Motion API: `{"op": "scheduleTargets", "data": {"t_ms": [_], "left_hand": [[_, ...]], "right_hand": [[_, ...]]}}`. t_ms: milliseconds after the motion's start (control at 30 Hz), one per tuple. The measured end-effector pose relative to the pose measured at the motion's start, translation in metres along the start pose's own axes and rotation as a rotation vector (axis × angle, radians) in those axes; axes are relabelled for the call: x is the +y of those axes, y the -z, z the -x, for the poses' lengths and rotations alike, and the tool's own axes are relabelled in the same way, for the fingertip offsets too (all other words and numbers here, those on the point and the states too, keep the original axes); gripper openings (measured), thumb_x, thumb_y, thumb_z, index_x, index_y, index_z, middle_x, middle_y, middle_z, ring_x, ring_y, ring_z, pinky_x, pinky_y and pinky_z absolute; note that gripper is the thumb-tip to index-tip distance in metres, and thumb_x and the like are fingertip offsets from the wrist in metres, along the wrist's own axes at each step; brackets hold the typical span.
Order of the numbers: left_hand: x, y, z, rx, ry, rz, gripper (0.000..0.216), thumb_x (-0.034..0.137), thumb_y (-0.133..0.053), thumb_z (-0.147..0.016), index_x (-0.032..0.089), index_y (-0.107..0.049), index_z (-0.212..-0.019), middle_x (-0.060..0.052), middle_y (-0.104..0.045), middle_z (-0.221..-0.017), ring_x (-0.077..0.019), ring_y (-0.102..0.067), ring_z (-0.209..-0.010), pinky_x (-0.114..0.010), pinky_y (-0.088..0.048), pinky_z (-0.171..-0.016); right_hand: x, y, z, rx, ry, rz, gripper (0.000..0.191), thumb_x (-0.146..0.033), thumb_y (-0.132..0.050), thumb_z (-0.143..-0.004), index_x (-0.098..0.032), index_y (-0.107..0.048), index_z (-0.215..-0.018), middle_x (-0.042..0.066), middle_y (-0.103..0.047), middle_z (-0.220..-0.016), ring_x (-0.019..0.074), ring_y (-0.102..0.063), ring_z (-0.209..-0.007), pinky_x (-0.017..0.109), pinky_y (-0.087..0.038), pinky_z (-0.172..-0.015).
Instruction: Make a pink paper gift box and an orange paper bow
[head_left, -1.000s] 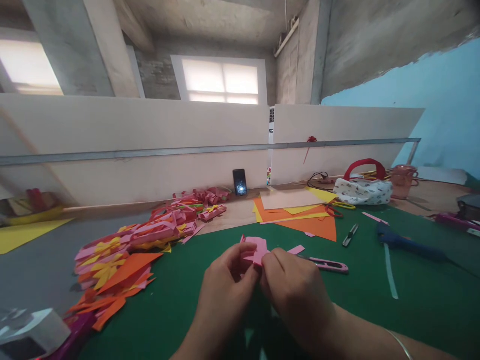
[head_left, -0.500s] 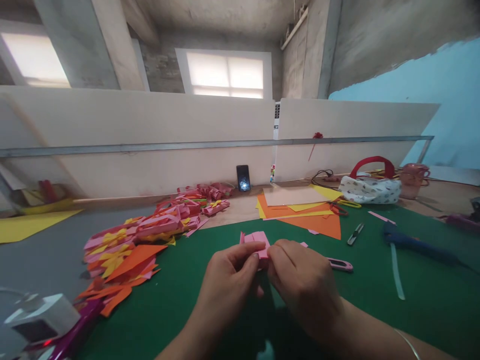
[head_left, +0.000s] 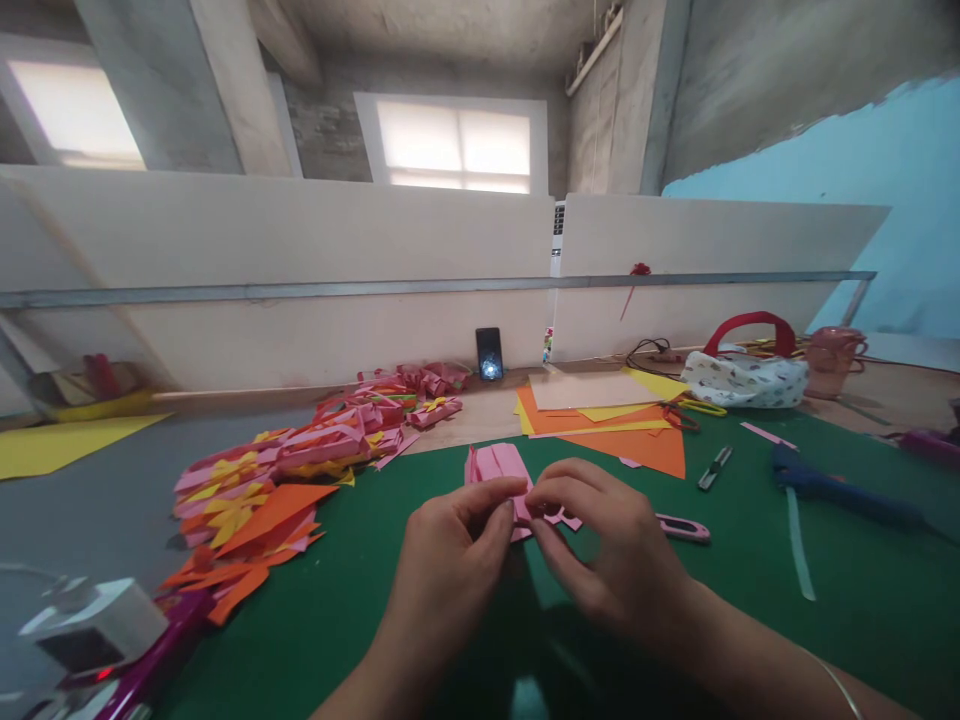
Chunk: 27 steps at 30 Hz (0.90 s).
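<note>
- Bare concrete walls and a bright window rise behind white partition boards [head_left: 300,260] at the back of a craft bench covered by a green mat [head_left: 750,610].
- At the centre of the mat, just above its surface, the left hand [head_left: 450,560] and right hand [head_left: 615,560] meet on a pink folded paper [head_left: 495,465].
- The left hand pinches the paper's lower edge between thumb and forefinger; the right hand grips the same edge from the other side with its fingertips.
- A heap of pink, orange and yellow paper pieces [head_left: 292,470] lies to the left, partly off the mat.
- Orange and yellow sheets [head_left: 630,435] are stacked beyond the hands, with a phone [head_left: 489,353] propped against the partition behind them.
- A pink cutter [head_left: 684,528] lies just right of the right hand; small snips [head_left: 716,467], a blue glue gun [head_left: 832,487], a patterned bag [head_left: 742,378] and a pink cup [head_left: 829,360] sit further right.
</note>
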<state>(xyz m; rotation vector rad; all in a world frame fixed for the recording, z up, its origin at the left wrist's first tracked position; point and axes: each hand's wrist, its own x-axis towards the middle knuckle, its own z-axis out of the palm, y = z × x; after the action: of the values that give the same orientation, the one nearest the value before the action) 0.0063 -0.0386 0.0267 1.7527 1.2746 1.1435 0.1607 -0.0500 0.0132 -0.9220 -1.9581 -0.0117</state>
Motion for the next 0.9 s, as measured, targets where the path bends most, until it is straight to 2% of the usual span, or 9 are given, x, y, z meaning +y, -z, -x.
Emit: {"op": "scheduleTargets", "data": {"t_ms": [67,133,300,500,700,767,867,900], "left_hand": [[-0.004,-0.001,0.001,0.051,-0.091,-0.099,0.022,0.023,-0.055,-0.079,0.022,-0.073,-0.091,-0.001,-0.075,-0.082,-0.0173,-0.069,-0.073,-0.027,-0.054,-0.069],[-0.006,-0.002,0.002,0.07,-0.146,-0.15,0.022,0.023,-0.054,-0.08,0.023,-0.073,-0.091,0.0,-0.075,-0.085,-0.0171,-0.069,-0.075,-0.028,-0.054,-0.074],[-0.006,-0.006,0.005,0.078,-0.228,-0.182,0.023,0.022,-0.052,-0.081,0.025,-0.073,-0.09,0.002,-0.075,-0.081,-0.0152,-0.069,-0.07,-0.024,-0.054,-0.067],[-0.009,-0.008,0.004,0.042,-0.21,-0.113,0.023,0.024,-0.052,-0.082,0.024,-0.072,-0.094,0.0,-0.075,-0.086,-0.0169,-0.07,-0.074,-0.027,-0.056,-0.07],[-0.01,-0.008,0.003,0.017,-0.18,-0.124,0.023,0.023,-0.053,-0.081,0.023,-0.072,-0.093,-0.001,-0.075,-0.089,-0.0176,-0.07,-0.079,-0.029,-0.055,-0.077],[-0.009,-0.009,0.004,0.019,-0.19,-0.148,0.024,0.021,-0.052,-0.081,0.021,-0.073,-0.093,-0.002,-0.075,-0.087,-0.0173,-0.069,-0.077,-0.027,-0.055,-0.072],[-0.007,-0.011,0.005,-0.028,-0.166,-0.106,0.029,0.023,-0.047,-0.083,0.019,-0.071,-0.099,-0.002,-0.074,-0.079,-0.0149,-0.068,-0.062,-0.023,-0.054,-0.056],[-0.007,-0.011,0.006,-0.038,-0.18,-0.104,0.031,0.022,-0.045,-0.084,0.018,-0.07,-0.102,-0.002,-0.074,-0.078,-0.0145,-0.067,-0.061,-0.023,-0.054,-0.054]], "right_hand": [[0.001,0.003,-0.002,-0.031,-0.027,-0.064,0.011,-0.011,-0.057,-0.079,-0.016,-0.065,-0.084,0.004,-0.063,-0.084,0.0139,-0.059,-0.075,0.025,-0.048,-0.066],[0.003,0.004,-0.003,-0.041,-0.028,-0.119,0.011,-0.012,-0.058,-0.08,-0.016,-0.067,-0.084,0.004,-0.065,-0.085,0.0138,-0.061,-0.079,0.025,-0.049,-0.07],[0.008,0.003,-0.006,-0.005,-0.06,-0.1,0.009,-0.012,-0.06,-0.081,-0.016,-0.066,-0.075,0.004,-0.065,-0.079,0.0137,-0.06,-0.073,0.025,-0.048,-0.065],[0.008,-0.002,-0.004,0.006,-0.028,0.04,0.007,-0.012,-0.059,-0.08,-0.016,-0.064,-0.08,0.004,-0.065,-0.079,0.0147,-0.06,-0.072,0.025,-0.048,-0.064],[0.011,-0.009,0.0,0.062,0.094,0.226,0.017,-0.01,-0.051,-0.083,-0.014,-0.064,-0.073,0.006,-0.066,-0.073,0.0149,-0.061,-0.068,0.025,-0.047,-0.063],[0.011,-0.01,0.001,0.077,0.117,0.277,0.021,-0.009,-0.048,-0.083,-0.014,-0.063,-0.07,0.006,-0.065,-0.071,0.0151,-0.06,-0.066,0.025,-0.046,-0.063],[0.009,-0.012,0.001,0.104,0.126,0.367,0.024,-0.01,-0.046,-0.084,-0.014,-0.062,-0.067,0.006,-0.064,-0.067,0.0156,-0.059,-0.063,0.026,-0.043,-0.059],[0.009,-0.012,0.001,0.111,0.119,0.392,0.025,-0.01,-0.045,-0.085,-0.014,-0.061,-0.066,0.006,-0.063,-0.066,0.0155,-0.058,-0.061,0.026,-0.041,-0.058]]}}
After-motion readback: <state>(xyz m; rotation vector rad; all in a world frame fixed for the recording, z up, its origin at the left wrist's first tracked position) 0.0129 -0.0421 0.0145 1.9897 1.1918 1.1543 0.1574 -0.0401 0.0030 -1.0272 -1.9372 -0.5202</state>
